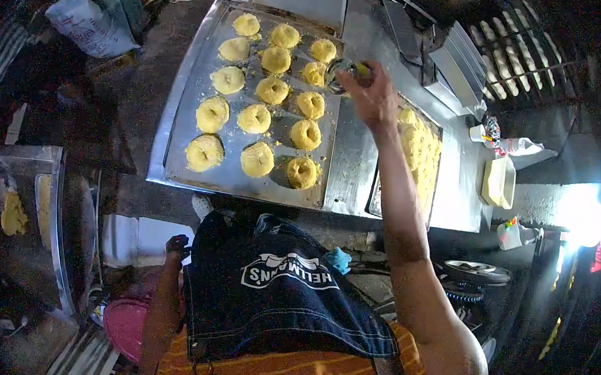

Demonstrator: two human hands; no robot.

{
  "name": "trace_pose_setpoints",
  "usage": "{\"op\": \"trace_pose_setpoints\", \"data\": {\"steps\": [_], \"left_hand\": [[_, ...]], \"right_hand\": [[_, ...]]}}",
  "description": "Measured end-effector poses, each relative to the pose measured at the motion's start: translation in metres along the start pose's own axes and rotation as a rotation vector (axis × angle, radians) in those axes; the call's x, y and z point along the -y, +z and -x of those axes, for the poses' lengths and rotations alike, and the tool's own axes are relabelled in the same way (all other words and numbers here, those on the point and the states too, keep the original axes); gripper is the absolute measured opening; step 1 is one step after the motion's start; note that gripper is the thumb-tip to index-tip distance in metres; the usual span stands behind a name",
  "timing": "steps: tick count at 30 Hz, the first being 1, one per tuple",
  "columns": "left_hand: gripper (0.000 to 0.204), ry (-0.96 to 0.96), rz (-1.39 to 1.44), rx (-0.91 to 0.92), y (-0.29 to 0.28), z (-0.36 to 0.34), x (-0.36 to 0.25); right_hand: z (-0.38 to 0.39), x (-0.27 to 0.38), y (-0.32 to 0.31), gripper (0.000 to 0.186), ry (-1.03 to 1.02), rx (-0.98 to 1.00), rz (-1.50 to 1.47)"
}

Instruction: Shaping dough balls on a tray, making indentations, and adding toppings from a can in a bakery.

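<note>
A metal baking tray (202, 77) on the steel table holds several rows of pale yellow dough rounds (273, 92), many with hollow centres. My right hand (374, 97) grips a small shiny cylindrical container (340, 78) just above the right column of rounds, at the tray's edge. To its right a second tray (375, 198), partly under my forearm, holds crumbly yellow dough (420, 145). My left hand (176, 248) hangs low beside my dark apron, below the table edge, its fingers curled in shadow; what they hold, if anything, is unclear.
Right: metal pans (453, 65), a cream tub (497, 185), a bottle (509, 235) and a rack (516, 56) with pale pieces. Below right is a stove burner (465, 294). Left: a white sack (84, 26), another metal tray (50, 228) and a red basin (125, 322).
</note>
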State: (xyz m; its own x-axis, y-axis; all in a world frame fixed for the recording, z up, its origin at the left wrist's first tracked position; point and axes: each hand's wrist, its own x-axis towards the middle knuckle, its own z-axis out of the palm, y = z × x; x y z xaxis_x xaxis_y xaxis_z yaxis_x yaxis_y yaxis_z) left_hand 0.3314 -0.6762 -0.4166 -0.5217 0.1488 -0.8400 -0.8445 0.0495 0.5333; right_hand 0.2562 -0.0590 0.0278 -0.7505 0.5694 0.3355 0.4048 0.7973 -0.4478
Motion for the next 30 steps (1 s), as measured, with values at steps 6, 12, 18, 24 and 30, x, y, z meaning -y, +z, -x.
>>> {"op": "trace_pose_setpoints", "data": {"steps": [6, 12, 18, 24, 30], "left_hand": [[0.024, 0.068, 0.093, 0.143, 0.005, -0.003, -0.008], [0.028, 0.045, 0.094, 0.092, 0.017, -0.022, -0.018], [0.03, 0.595, -0.267, -0.541, -0.036, -0.011, -0.01], [0.052, 1.208, -0.522, -0.163, 0.201, 0.266, -0.262], [0.093, 1.357, -0.553, 0.286, 0.39, 0.262, -0.3]], "right_hand": [[0.018, 0.02, -0.009, 0.062, -0.013, -0.065, 0.092], [0.016, 0.005, 0.001, 0.064, 0.085, -0.017, 0.057], [0.019, 0.02, 0.015, 0.053, 0.733, 0.349, -1.104], [0.044, 0.023, -0.016, 0.067, 0.809, 0.494, -1.501], [0.075, 0.063, 0.001, 0.051, 0.694, 0.544, -1.757]]}}
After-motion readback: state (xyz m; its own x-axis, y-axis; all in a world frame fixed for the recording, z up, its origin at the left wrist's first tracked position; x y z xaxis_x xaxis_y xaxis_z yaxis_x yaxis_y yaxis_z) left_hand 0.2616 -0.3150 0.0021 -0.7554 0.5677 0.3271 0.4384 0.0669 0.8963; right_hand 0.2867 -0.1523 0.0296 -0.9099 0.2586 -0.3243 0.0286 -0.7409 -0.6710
